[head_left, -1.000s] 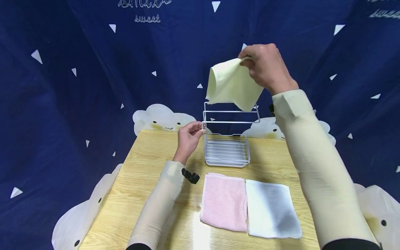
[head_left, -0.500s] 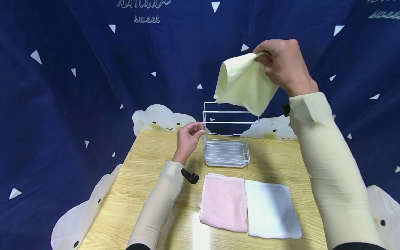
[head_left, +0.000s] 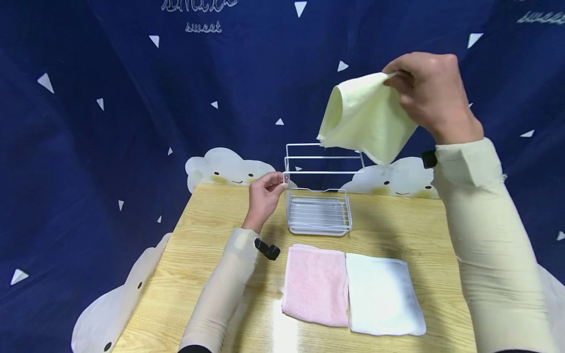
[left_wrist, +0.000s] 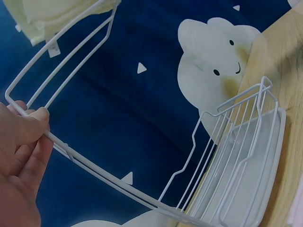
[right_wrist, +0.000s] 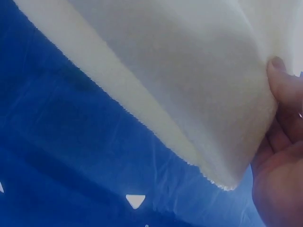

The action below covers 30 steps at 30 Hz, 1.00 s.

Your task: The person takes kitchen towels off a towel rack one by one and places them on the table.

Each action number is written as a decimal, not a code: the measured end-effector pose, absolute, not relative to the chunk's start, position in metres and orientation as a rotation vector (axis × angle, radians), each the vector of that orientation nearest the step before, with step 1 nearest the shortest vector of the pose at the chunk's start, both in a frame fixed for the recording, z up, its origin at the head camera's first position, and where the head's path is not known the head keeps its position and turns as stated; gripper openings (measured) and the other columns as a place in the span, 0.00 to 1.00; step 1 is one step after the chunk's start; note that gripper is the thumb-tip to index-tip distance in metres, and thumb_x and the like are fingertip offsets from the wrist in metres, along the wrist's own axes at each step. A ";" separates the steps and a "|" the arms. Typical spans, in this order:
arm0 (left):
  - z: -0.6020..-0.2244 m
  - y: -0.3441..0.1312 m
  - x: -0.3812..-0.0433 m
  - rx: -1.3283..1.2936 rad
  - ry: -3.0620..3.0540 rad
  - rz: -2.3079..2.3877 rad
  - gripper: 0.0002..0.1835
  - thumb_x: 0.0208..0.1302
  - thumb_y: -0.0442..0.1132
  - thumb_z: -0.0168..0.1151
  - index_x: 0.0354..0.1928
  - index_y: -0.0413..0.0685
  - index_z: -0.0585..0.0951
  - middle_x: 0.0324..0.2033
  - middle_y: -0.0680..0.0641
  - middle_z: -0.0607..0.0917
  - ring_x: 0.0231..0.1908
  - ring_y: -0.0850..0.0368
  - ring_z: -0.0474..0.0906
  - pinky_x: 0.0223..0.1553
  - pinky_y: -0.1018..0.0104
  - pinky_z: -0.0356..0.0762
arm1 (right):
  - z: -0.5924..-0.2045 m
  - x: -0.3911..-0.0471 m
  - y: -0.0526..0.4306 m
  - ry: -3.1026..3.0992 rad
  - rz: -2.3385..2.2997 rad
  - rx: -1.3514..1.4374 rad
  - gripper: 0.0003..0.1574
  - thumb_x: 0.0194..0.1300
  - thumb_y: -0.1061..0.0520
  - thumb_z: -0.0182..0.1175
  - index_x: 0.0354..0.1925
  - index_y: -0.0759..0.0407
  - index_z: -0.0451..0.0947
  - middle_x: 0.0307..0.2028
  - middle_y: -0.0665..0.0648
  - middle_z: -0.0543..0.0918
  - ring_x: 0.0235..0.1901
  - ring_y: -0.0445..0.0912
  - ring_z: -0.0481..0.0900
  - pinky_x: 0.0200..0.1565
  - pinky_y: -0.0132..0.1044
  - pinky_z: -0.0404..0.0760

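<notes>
A pale yellow towel point(head_left: 368, 115) hangs folded from my right hand point(head_left: 434, 93), which pinches its upper edge above and to the right of the rack. In the right wrist view the thumb presses on the cloth point(right_wrist: 199, 94). My left hand point(head_left: 264, 198) pinches the left upright of a white wire rack point(head_left: 324, 172), as the left wrist view also shows, with thumb and fingers point(left_wrist: 35, 125) round the wire. The rack has several bars on top and a wire basket over a tray point(head_left: 318, 230) below. The towel's lower corner overlaps the rack's top bars in the head view.
A folded pink towel point(head_left: 315, 287) and a folded white towel point(head_left: 385, 296) lie side by side on the wooden table point(head_left: 185, 274), in front of the rack. A dark blue curtain point(head_left: 132, 98) with clouds and triangles hangs behind the table.
My right hand has moved to the right with the yellow towel, away from above the middle of the rack. My left hand keeps its hold on the rack.
</notes>
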State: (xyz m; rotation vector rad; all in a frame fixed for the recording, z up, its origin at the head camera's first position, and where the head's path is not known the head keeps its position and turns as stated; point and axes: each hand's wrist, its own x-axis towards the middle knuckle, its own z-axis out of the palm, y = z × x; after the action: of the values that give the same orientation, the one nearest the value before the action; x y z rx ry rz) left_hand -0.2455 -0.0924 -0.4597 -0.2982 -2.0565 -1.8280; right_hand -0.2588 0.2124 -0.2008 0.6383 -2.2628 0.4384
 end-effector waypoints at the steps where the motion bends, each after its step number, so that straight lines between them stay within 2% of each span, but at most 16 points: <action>1: -0.460 -0.092 -0.245 -0.300 -2.058 -1.824 0.11 0.57 0.22 0.71 0.42 0.28 0.85 0.38 0.33 0.87 0.38 0.41 0.83 0.44 0.60 0.84 | -0.201 -0.257 0.214 -2.265 0.436 0.631 0.06 0.68 0.68 0.63 0.41 0.68 0.87 0.40 0.65 0.88 0.36 0.58 0.84 0.41 0.26 0.75; 3: -0.459 -0.092 -0.244 -0.297 -2.061 -1.817 0.11 0.57 0.22 0.71 0.42 0.27 0.84 0.38 0.33 0.87 0.38 0.41 0.83 0.44 0.58 0.84 | -0.201 -0.254 0.217 -2.275 0.439 0.618 0.07 0.68 0.69 0.62 0.42 0.69 0.86 0.41 0.66 0.87 0.36 0.59 0.84 0.45 0.37 0.83; 5: -0.457 -0.091 -0.242 -0.289 -2.067 -1.806 0.10 0.57 0.21 0.70 0.42 0.26 0.84 0.38 0.32 0.87 0.37 0.41 0.82 0.44 0.58 0.84 | -0.202 -0.250 0.220 -2.280 0.435 0.604 0.07 0.69 0.69 0.61 0.42 0.69 0.86 0.41 0.67 0.87 0.37 0.60 0.83 0.46 0.52 0.85; 8: -0.446 -0.089 -0.234 -0.288 -2.067 -1.803 0.10 0.57 0.19 0.69 0.42 0.23 0.83 0.38 0.30 0.86 0.37 0.41 0.82 0.44 0.60 0.84 | -0.203 -0.245 0.227 -2.261 0.430 0.604 0.07 0.69 0.69 0.61 0.41 0.69 0.86 0.40 0.67 0.87 0.36 0.60 0.83 0.48 0.32 0.81; 9: -0.442 -0.088 -0.231 -0.288 -2.069 -1.805 0.10 0.57 0.18 0.68 0.41 0.22 0.82 0.37 0.29 0.86 0.37 0.41 0.82 0.44 0.60 0.84 | -0.203 -0.243 0.230 -2.250 0.422 0.603 0.07 0.69 0.69 0.61 0.41 0.69 0.86 0.40 0.67 0.87 0.35 0.59 0.83 0.46 0.24 0.77; 11: -0.437 -0.087 -0.227 -0.288 -2.065 -1.802 0.09 0.57 0.18 0.68 0.41 0.23 0.83 0.37 0.30 0.86 0.36 0.45 0.82 0.43 0.63 0.84 | -0.204 -0.240 0.237 -2.221 0.419 0.615 0.06 0.68 0.70 0.62 0.39 0.69 0.86 0.38 0.67 0.87 0.33 0.58 0.83 0.40 0.15 0.66; 12: -0.434 -0.087 -0.226 -0.288 -2.064 -1.805 0.09 0.57 0.18 0.68 0.41 0.24 0.83 0.37 0.30 0.86 0.36 0.46 0.82 0.43 0.64 0.84 | -0.204 -0.238 0.241 -2.207 0.412 0.617 0.06 0.67 0.70 0.62 0.38 0.69 0.86 0.37 0.66 0.87 0.32 0.53 0.82 0.36 0.14 0.61; 14: -0.433 -0.086 -0.225 -0.279 -2.073 -1.794 0.09 0.57 0.18 0.68 0.40 0.25 0.83 0.37 0.30 0.86 0.35 0.48 0.82 0.42 0.66 0.83 | -0.206 -0.234 0.247 -2.189 0.399 0.614 0.05 0.66 0.70 0.63 0.37 0.69 0.86 0.36 0.66 0.87 0.32 0.38 0.79 0.35 0.14 0.59; 16: -0.440 -0.087 -0.230 -0.268 -2.074 -1.787 0.10 0.56 0.19 0.69 0.41 0.24 0.83 0.37 0.31 0.87 0.35 0.50 0.82 0.42 0.68 0.83 | -0.208 -0.231 0.254 -2.175 0.393 0.612 0.05 0.64 0.70 0.64 0.37 0.68 0.87 0.35 0.65 0.88 0.31 0.25 0.70 0.34 0.15 0.58; 18: -0.445 -0.088 -0.235 -0.261 -2.079 -1.786 0.11 0.57 0.20 0.69 0.42 0.24 0.83 0.37 0.31 0.86 0.35 0.49 0.82 0.42 0.69 0.83 | -0.211 -0.229 0.261 -2.163 0.381 0.611 0.05 0.63 0.70 0.65 0.36 0.68 0.87 0.34 0.64 0.88 0.30 0.18 0.61 0.34 0.15 0.57; 25: -0.461 -0.091 -0.246 -0.281 -2.055 -1.828 0.10 0.57 0.23 0.71 0.41 0.29 0.85 0.37 0.36 0.88 0.35 0.53 0.82 0.41 0.70 0.83 | -0.226 -0.217 0.282 -2.184 0.358 0.561 0.06 0.61 0.72 0.64 0.35 0.68 0.87 0.33 0.65 0.87 0.29 0.17 0.57 0.33 0.15 0.55; 30: -0.461 -0.092 -0.246 -0.297 -2.058 -1.837 0.10 0.58 0.23 0.71 0.41 0.28 0.84 0.37 0.38 0.88 0.35 0.56 0.82 0.42 0.68 0.83 | -0.237 -0.208 0.296 -2.189 0.378 0.528 0.06 0.59 0.71 0.67 0.36 0.67 0.87 0.34 0.66 0.87 0.33 0.11 0.57 0.36 0.14 0.55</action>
State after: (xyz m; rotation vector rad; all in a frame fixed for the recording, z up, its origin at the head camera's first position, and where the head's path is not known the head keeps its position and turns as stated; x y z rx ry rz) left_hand -0.2462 -0.0917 -0.4612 -0.2967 -2.0581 -1.8367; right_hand -0.2084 0.2957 -0.2371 0.5277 -2.1889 0.3784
